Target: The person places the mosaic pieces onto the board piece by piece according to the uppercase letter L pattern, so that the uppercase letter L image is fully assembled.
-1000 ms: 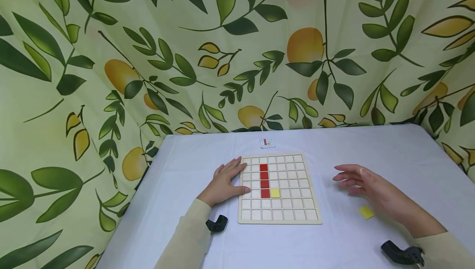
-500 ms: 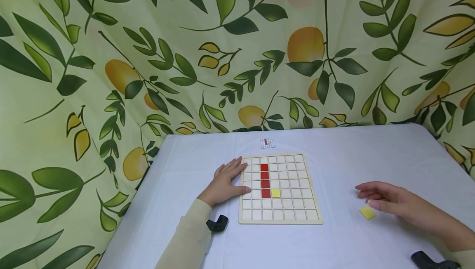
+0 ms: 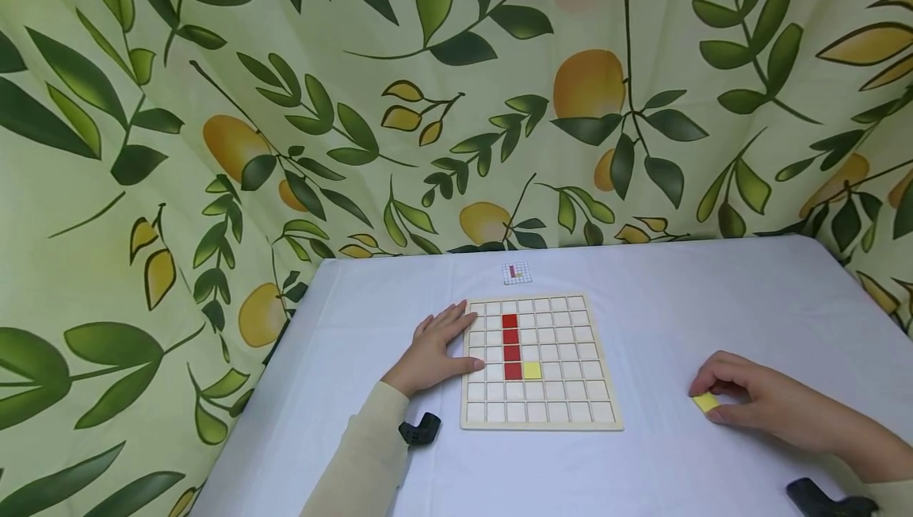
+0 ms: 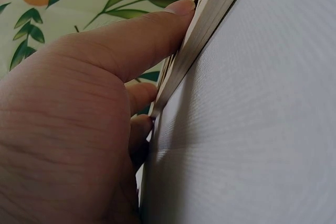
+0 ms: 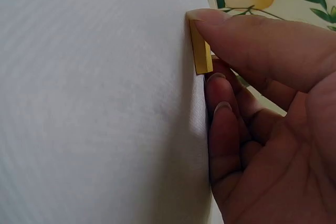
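Observation:
A square wooden grid board (image 3: 613, 414) lies on the table, with several red tiles (image 3: 512, 353) in one column and a yellow tile (image 3: 532, 370) beside the lowest of them. My left hand (image 3: 431, 350) rests with extended fingers along the board's left edge, its thumb (image 4: 157, 32) lying over the rim. Off to the right, my right hand (image 3: 770, 402) pinches a second yellow tile (image 3: 705, 402) between thumb and fingers, at the tablecloth. Seen from the right wrist, the thumb presses one edge of that tile (image 5: 201, 51); its far side is partly hidden by the fingers.
Behind the board lies a small card (image 3: 517, 273) printed with a grid, red squares and a yellow mark. White cloth (image 3: 663, 287) covers the table. A leaf-and-fruit patterned curtain (image 3: 456, 105) hangs at the back and left.
My right hand has moved right and down onto the loose yellow tile and now pinches it. The left hand stays on the board's edge.

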`<move>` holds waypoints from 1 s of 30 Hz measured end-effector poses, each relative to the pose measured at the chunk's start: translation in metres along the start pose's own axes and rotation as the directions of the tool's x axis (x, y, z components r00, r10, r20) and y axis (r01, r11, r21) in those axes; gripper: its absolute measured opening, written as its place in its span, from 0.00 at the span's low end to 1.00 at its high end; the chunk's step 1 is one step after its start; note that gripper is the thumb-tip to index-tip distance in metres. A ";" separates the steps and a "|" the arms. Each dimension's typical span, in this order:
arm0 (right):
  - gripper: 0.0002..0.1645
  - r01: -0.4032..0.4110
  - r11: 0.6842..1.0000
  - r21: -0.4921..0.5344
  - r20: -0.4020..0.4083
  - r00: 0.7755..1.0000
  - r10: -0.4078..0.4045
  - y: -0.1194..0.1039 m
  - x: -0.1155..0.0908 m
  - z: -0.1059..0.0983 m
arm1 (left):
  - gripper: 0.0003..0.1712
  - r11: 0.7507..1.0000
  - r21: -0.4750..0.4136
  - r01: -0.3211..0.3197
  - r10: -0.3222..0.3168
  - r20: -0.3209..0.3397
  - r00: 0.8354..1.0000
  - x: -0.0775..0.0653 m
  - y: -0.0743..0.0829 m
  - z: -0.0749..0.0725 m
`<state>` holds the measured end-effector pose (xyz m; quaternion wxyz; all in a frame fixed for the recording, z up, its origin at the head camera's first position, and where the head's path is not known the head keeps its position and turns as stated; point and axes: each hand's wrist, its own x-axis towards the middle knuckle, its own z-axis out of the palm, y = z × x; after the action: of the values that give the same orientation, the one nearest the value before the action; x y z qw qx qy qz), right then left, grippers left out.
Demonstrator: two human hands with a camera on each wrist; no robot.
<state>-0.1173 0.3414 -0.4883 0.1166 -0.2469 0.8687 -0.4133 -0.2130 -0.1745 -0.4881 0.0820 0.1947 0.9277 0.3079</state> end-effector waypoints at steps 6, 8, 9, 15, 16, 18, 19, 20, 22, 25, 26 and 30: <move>0.15 -0.032 0.999 -0.020 -0.030 0.999 0.032 -0.003 0.002 0.002 | 0.55 1.000 0.001 0.002 -0.002 0.004 1.000 0.000 -0.001 0.000; 0.15 -0.090 0.996 -0.023 -0.040 0.995 0.089 -0.006 0.004 0.003 | 0.55 1.000 0.004 0.004 -0.004 0.005 1.000 0.000 -0.001 0.000; 0.14 -0.121 0.992 -0.024 -0.047 0.992 0.120 -0.008 0.005 0.004 | 0.55 1.000 0.003 0.002 -0.002 0.003 1.000 0.000 0.000 0.000; 0.10 -0.227 0.972 -0.052 -0.124 0.968 0.220 -0.020 0.013 0.011 | 0.54 1.000 0.002 0.000 0.000 0.001 1.000 -0.001 0.002 -0.001; 0.10 -0.234 0.971 -0.056 -0.133 0.965 0.225 -0.021 0.015 0.012 | 0.54 1.000 0.004 0.002 -0.002 0.002 1.000 -0.001 0.002 -0.001; 0.09 -0.242 0.969 -0.049 -0.142 0.962 0.233 -0.025 0.017 0.014 | 0.54 1.000 0.010 0.004 -0.005 0.002 1.000 -0.001 0.002 -0.001; 0.09 -0.240 0.970 -0.047 -0.145 0.962 0.231 -0.026 0.019 0.015 | 0.54 1.000 0.011 0.005 -0.005 0.001 1.000 -0.001 0.002 -0.001; 0.09 -0.236 0.971 -0.044 -0.148 0.962 0.228 -0.028 0.021 0.015 | 0.54 1.000 0.013 0.006 -0.006 0.001 1.000 -0.001 0.002 -0.001; 0.09 -0.220 0.975 -0.041 -0.158 0.965 0.211 -0.032 0.025 0.017 | 0.54 1.000 0.012 0.004 -0.004 -0.001 1.000 -0.001 0.001 -0.001; 0.09 -0.212 0.977 -0.025 -0.181 0.962 0.204 -0.039 0.032 0.020 | 0.54 1.000 0.009 0.000 0.000 -0.002 1.000 -0.001 0.001 0.000; 0.09 -0.206 0.979 -0.015 -0.186 0.962 0.199 -0.042 0.035 0.021 | 0.54 1.000 0.009 -0.001 0.001 -0.002 1.000 0.000 0.000 0.000; 0.09 -0.184 0.982 0.040 -0.192 0.963 0.189 -0.051 0.046 0.026 | 0.54 1.000 0.008 -0.002 0.002 -0.001 1.000 -0.001 0.000 0.000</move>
<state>-0.1288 0.2725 -0.4651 0.0719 -0.1209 0.8908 -0.4322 -0.2125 -0.1748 -0.4881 0.0805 0.1959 0.9287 0.3044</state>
